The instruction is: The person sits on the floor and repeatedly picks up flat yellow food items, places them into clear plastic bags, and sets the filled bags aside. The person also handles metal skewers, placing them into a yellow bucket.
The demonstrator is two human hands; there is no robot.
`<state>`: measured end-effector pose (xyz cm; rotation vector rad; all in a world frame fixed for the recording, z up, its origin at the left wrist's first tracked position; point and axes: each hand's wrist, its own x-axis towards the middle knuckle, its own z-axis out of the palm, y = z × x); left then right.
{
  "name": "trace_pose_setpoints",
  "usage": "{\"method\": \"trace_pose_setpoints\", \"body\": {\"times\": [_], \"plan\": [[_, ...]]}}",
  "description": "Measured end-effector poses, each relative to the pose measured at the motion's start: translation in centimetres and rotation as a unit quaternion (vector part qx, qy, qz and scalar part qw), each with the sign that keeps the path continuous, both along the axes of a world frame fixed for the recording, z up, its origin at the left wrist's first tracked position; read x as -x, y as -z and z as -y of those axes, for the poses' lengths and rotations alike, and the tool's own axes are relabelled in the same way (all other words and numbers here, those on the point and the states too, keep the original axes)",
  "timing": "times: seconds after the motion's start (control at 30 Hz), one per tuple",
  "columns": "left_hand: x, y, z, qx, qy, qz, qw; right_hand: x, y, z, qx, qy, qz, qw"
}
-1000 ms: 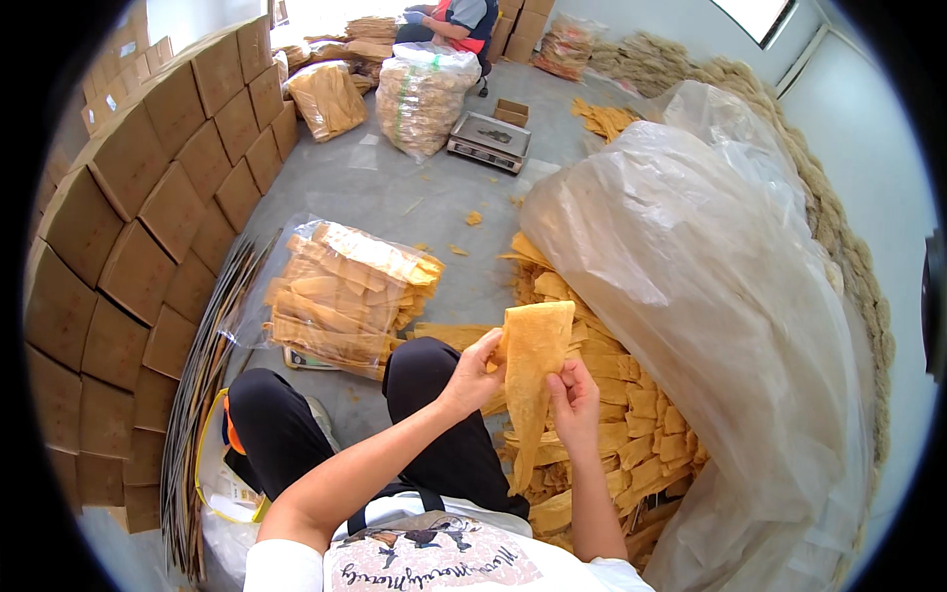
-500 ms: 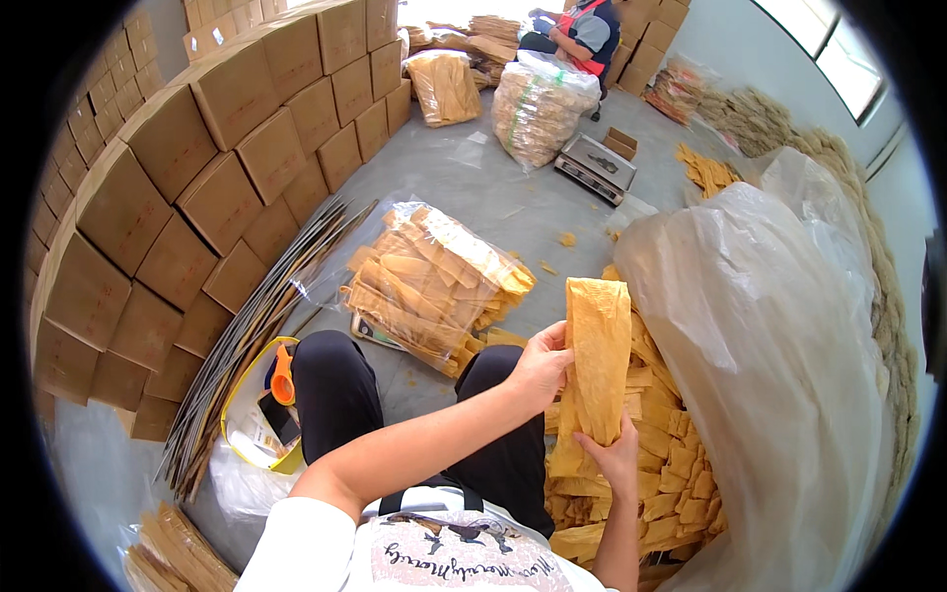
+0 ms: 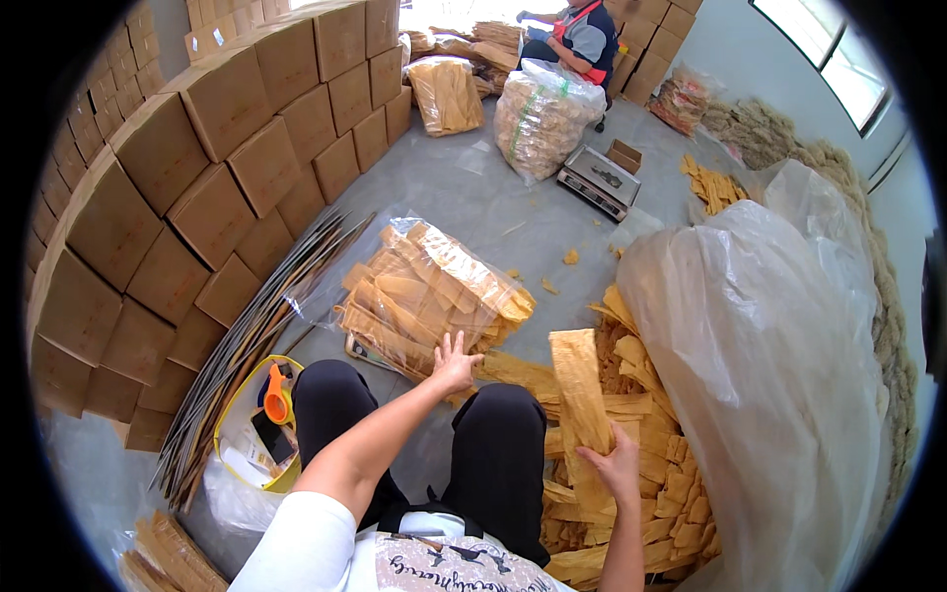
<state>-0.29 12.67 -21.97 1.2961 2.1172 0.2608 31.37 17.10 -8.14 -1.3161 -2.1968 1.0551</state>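
Note:
In my right hand [image 3: 618, 464] is a long, flat, dried yellow strip [image 3: 582, 390], its wrinkled sheet held upright by the lower edge between thumb and fingers. It stands over a heap of similar yellow pieces [image 3: 681, 474] beside my right knee. My left hand [image 3: 455, 367] is stretched forward over my knees, fingers spread, at the near edge of a clear plastic bag [image 3: 434, 286] full of such strips. Whether it presses on the plastic is hard to tell. A small part of a scale [image 3: 367, 352] shows under the bag.
Stacked cartons [image 3: 187, 207] wall off the left, with thin rods [image 3: 266, 335] along their foot. A yellow-rimmed tub [image 3: 232, 454] holds an orange tape dispenser [image 3: 277, 397]. Large plastic sheeting [image 3: 760, 345] bulges at right. Farther off are a platform scale [image 3: 600, 178], filled sacks [image 3: 543, 118] and a seated person [image 3: 584, 44].
My left hand has let go of the yellow strip and moved left to the bag. My right hand alone keeps the strip, now slightly lower.

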Motion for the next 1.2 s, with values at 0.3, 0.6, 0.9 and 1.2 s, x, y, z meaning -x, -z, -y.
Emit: {"method": "trace_pose_setpoints", "body": {"times": [0.3,0.6,0.9,1.2], "plan": [[3.0,1.0,-4.5,0.054,-0.182,0.202,0.961,6.2,3.5,-5.5,0.069,-0.169,0.077,0.98],[3.5,-5.6,-3.4,-0.089,-0.273,0.366,0.885,12.2,4.8,-8.7,0.27,-0.215,-0.027,0.938],[3.4,-8.3,-3.7,-0.097,-0.25,0.332,0.904,20.3,7.2,-12.0,0.116,-0.332,0.018,0.936],[3.6,-9.3,-4.5,-0.081,-0.241,0.327,0.91,30.2,13.6,-13.5,-0.276,-0.248,0.017,0.929]]}}
